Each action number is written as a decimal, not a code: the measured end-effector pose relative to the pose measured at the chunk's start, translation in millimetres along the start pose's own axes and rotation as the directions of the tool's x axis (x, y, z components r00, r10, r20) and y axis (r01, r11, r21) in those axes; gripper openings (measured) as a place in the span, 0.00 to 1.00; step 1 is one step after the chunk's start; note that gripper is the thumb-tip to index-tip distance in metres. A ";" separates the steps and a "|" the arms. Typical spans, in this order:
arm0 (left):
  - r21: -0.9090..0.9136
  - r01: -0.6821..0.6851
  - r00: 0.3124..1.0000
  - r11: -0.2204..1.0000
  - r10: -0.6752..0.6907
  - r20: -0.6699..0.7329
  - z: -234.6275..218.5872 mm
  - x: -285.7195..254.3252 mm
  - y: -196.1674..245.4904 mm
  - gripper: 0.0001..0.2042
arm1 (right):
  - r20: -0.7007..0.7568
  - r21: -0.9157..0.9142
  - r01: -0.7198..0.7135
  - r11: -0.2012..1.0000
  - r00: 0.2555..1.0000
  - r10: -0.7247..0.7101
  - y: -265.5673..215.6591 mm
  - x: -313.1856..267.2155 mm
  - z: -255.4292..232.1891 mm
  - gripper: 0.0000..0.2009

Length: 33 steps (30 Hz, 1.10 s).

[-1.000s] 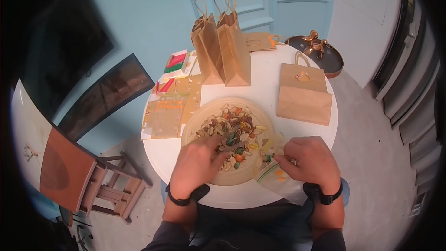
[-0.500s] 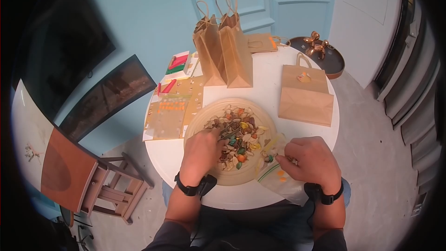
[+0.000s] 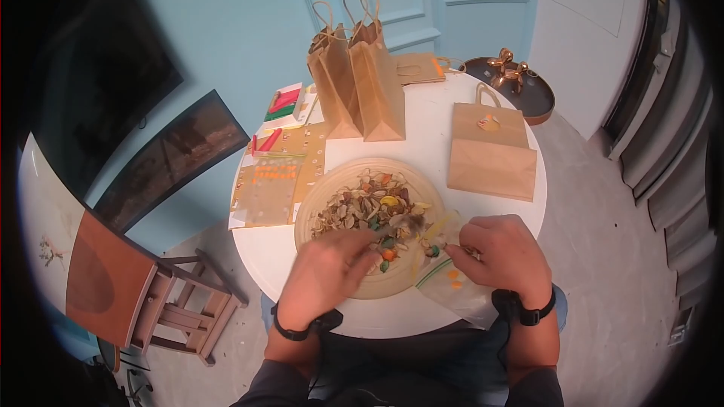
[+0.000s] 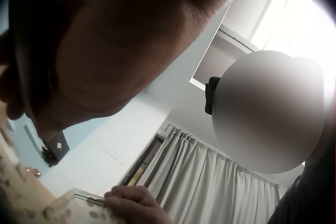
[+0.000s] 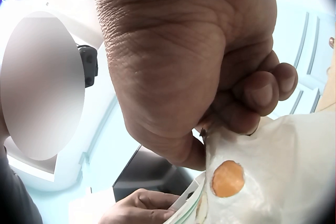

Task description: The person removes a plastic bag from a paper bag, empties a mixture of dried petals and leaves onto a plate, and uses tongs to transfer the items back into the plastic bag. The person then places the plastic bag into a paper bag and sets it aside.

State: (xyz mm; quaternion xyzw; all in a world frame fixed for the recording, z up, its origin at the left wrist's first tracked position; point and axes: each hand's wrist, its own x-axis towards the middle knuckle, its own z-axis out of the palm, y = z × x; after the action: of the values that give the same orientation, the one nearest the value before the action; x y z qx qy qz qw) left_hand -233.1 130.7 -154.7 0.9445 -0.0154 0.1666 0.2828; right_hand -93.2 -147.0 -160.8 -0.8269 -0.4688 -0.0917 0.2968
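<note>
Dried petals and flower bits [image 3: 347, 211], brown, green, yellow and orange, lie heaped on a round tan tray [image 3: 308, 218]. My left hand [image 3: 324, 267] is over the tray's near side, fingers curled round a greyish, scoop-like tool [image 3: 407, 227] that is blurred in the head view. The tool's end points toward the mouth of a clear zip bag [image 3: 445, 286] with a green seal line and orange spots. My right hand [image 3: 507, 252] pinches the bag's edge between thumb and fingers. In the right wrist view an orange spot [image 5: 228, 179] shows on the bag, below the fingers.
Two tall brown paper bags [image 3: 381, 90] stand at the back of the white round table [image 3: 362, 324]. Another paper bag [image 3: 492, 154] lies at the right. Flat printed packs [image 3: 268, 188] and a box of pink and green items [image 3: 285, 103] lie left. A stool [image 3: 177, 301] stands left.
My left hand and tool went further into the petals, then came back toward me, with the tool now swung right toward the zip bag. The right hand keeps its pinch on the bag.
</note>
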 end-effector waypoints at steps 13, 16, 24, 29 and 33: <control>0.287 0.211 0.961 0.934 -0.252 0.115 -13.8 -4.1 -20.2 0.16 | 0.003 -0.010 -0.024 1.000 1.000 0.024 2.1 -6.8 -8.7 0.17; 0.332 0.229 0.954 0.915 -0.278 0.110 -19.5 -8.2 -24.1 0.15 | 0.006 0.001 -0.036 0.999 0.999 0.036 1.3 -7.0 -9.3 0.17; 0.299 0.267 0.932 0.916 -0.325 0.164 -13.7 -5.1 -51.8 0.13 | 0.016 -0.002 -0.025 1.000 1.000 0.025 -2.1 -4.0 -6.4 0.17; 0.242 0.244 0.922 0.939 -0.302 0.243 -19.7 -4.0 -41.9 0.12 | 0.021 -0.009 -0.019 1.000 1.000 0.019 -2.4 -1.2 -3.2 0.17; 0.334 0.229 0.932 0.915 -0.304 0.195 -17.6 -6.2 -42.8 0.12 | 0.022 -0.009 -0.011 1.000 1.000 0.011 -3.2 1.3 -1.0 0.17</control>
State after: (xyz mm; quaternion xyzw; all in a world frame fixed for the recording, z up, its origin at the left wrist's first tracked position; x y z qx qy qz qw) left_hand -239.0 175.8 -165.5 0.9830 0.1058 0.0099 0.1496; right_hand -95.0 -145.5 -158.2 -0.8317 -0.4672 -0.0828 0.2883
